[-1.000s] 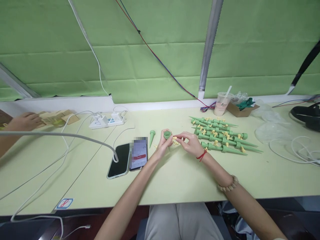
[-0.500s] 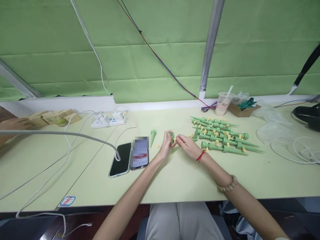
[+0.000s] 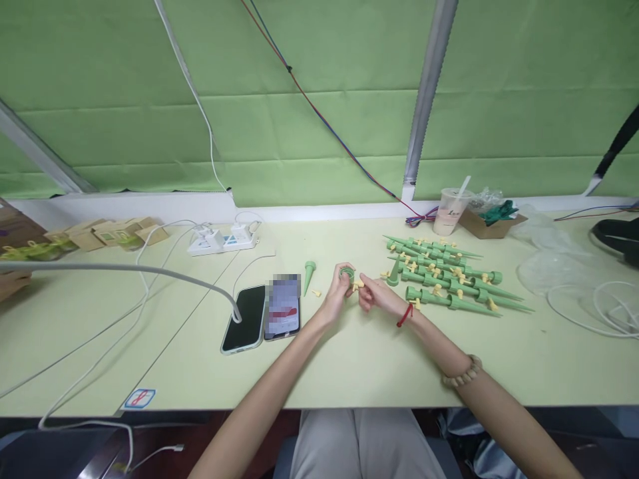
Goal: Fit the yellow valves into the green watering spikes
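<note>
Green cap [image 3: 346, 273] sits pinched in the left hand [image 3: 335, 293] at table centre, while the right hand [image 3: 377, 295] nips a small yellow piece [image 3: 357, 285] touching it. Finished spikes [image 3: 444, 274] lie at 3 o'clock, a loose cone [image 3: 309, 275] and two phones [image 3: 263, 315] at 9. How cap and piece meet is hidden by fingers.

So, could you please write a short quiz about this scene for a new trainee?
1. True or false: the left hand holds a green plastic spike part with a round open end.
2. Which lies closer to the two smartphones: A) the single green plastic cone, B) the pile of assembled green spikes, C) the plastic drink cup with a straw?
3. What small thing does the right hand pinch beside the green part?

Key: 1 true; 2 A; 3 a small yellow plastic piece.
</note>
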The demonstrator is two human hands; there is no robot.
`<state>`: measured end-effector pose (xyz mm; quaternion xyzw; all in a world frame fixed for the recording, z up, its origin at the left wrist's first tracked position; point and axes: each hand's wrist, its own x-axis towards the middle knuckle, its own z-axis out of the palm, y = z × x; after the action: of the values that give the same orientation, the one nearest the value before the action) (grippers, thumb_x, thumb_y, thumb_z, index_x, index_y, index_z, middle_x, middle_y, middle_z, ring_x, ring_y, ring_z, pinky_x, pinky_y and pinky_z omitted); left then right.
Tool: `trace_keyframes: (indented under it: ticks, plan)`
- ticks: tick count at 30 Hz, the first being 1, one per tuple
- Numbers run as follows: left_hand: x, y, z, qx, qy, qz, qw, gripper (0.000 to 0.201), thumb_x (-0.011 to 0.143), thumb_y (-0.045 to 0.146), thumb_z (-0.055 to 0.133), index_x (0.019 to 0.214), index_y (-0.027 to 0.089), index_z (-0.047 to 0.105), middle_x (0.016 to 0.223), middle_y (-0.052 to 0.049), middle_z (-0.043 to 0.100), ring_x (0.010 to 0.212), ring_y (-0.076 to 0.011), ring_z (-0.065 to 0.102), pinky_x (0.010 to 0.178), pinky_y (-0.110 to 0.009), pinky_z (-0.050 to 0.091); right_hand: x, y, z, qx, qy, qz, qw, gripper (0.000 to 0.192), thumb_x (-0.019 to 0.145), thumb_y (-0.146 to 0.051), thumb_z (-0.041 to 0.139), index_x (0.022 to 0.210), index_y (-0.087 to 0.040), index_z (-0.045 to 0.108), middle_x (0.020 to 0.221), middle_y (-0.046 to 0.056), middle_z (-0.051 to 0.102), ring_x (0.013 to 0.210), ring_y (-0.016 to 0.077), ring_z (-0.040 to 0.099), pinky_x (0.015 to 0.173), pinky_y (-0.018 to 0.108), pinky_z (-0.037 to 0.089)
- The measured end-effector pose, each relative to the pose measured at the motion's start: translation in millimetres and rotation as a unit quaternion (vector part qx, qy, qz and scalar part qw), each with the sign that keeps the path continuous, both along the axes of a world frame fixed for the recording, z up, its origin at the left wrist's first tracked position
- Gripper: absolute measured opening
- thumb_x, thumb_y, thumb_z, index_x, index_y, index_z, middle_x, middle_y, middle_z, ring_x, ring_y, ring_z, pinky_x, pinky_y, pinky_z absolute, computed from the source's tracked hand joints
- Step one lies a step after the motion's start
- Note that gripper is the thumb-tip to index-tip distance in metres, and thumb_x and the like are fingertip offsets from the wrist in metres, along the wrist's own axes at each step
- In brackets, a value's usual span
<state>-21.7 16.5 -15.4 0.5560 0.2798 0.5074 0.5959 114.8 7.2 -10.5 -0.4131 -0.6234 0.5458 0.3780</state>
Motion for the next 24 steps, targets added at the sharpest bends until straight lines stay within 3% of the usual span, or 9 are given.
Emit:
trace_keyframes:
  ticks: [2, 6, 10, 12, 15, 17, 22, 24]
  plan:
    - [0, 0, -0.5, -0.007, -0.011, -0.001, 1.0, 0.043, 0.075, 0.064, 0.044, 0.091, 0.024, 0.045, 0.071, 0.004, 0.038, 0.056, -0.0074, 0.038, 0.051, -0.02, 0.029, 0, -1, 0.7, 0.017, -0.016, -0.019, 1.0, 0.06, 0.08, -0.068, 0.025, 0.05, -0.019, 0.041, 0.045, -0.001, 0.046, 0.044, 0.0106, 0.044, 0.053, 0.026, 0.039]
    - [0, -1, -0.7, -0.031, -0.02, 0.001, 0.999, 0.046, 0.073, 0.066, 0.045, 0.091, 0.024, 0.044, 0.07, 0.004, 0.039, 0.055, -0.0075, 0.038, 0.048, -0.019, 0.026, 0, -2, 2.0, 0.119, -0.039, -0.059, 0.99, 0.045, 0.078, -0.062, 0.044, 0.063, -0.019, 0.049, 0.06, -0.002, 0.052, 0.057, 0.0114, 0.048, 0.058, 0.025, 0.04]
    - [1, -4, 0.7, -0.013, 0.004, -0.001, 1.0, 0.046, 0.072, 0.064, 0.049, 0.093, 0.023, 0.047, 0.07, 0.003, 0.04, 0.056, -0.0078, 0.039, 0.051, -0.021, 0.03, -3, -1, 0.0, 0.005, 0.03, -0.008, 1.0, 0.054, 0.078, -0.068, 0.033, 0.052, -0.021, 0.034, 0.046, -0.004, 0.038, 0.045, 0.0105, 0.041, 0.052, 0.026, 0.039]
    - [2, -4, 2.1, -0.016, -0.01, 0.004, 1.0, 0.045, 0.073, 0.064, 0.048, 0.092, 0.023, 0.047, 0.072, 0.003, 0.041, 0.055, -0.0076, 0.038, 0.051, -0.021, 0.03, -3, -2, 2.0, -0.011, 0.032, -0.003, 0.999, 0.056, 0.078, -0.07, 0.029, 0.053, -0.021, 0.036, 0.045, -0.004, 0.038, 0.043, 0.0101, 0.04, 0.05, 0.026, 0.038]
    - [1, -1, 3.4, -0.04, -0.036, 0.008, 0.999, 0.046, 0.073, 0.067, 0.043, 0.087, 0.023, 0.045, 0.072, 0.003, 0.041, 0.052, -0.0072, 0.034, 0.049, -0.021, 0.029, -3, -6, 6.9, 0.1, -0.022, -0.059, 0.993, 0.051, 0.079, -0.064, 0.037, 0.058, -0.019, 0.044, 0.051, -0.003, 0.044, 0.049, 0.01, 0.042, 0.053, 0.025, 0.037]
    - [-1, -1, 3.4, -0.028, -0.02, 0.01, 0.999, 0.045, 0.075, 0.066, 0.041, 0.088, 0.023, 0.045, 0.071, 0.003, 0.04, 0.051, -0.0077, 0.032, 0.05, -0.022, 0.028, -4, -8, 7.7, 0.126, -0.018, -0.067, 0.99, 0.047, 0.079, -0.061, 0.042, 0.057, -0.019, 0.042, 0.052, -0.003, 0.042, 0.05, 0.0099, 0.041, 0.054, 0.025, 0.037]
    - [-5, -7, 2.3, 0.083, 0.071, 0.06, 0.992, 0.042, 0.075, 0.059, 0.049, 0.096, 0.023, 0.05, 0.076, 0.001, 0.04, 0.06, -0.0105, 0.034, 0.058, -0.024, 0.031, -10, -6, 1.6, -0.096, 0.116, 0.009, 0.989, 0.05, 0.076, -0.067, 0.04, 0.055, -0.023, 0.027, 0.047, -0.008, 0.025, 0.039, 0.0079, 0.032, 0.045, 0.025, 0.035]
    - [-4, -8, 2.0, 0.073, 0.074, 0.053, 0.993, 0.042, 0.076, 0.06, 0.046, 0.097, 0.024, 0.049, 0.074, 0.001, 0.039, 0.059, -0.011, 0.034, 0.057, -0.024, 0.03, -10, -6, 0.0, -0.08, 0.094, 0.001, 0.992, 0.051, 0.076, -0.067, 0.039, 0.054, -0.022, 0.03, 0.046, -0.007, 0.031, 0.04, 0.0084, 0.035, 0.045, 0.025, 0.036]
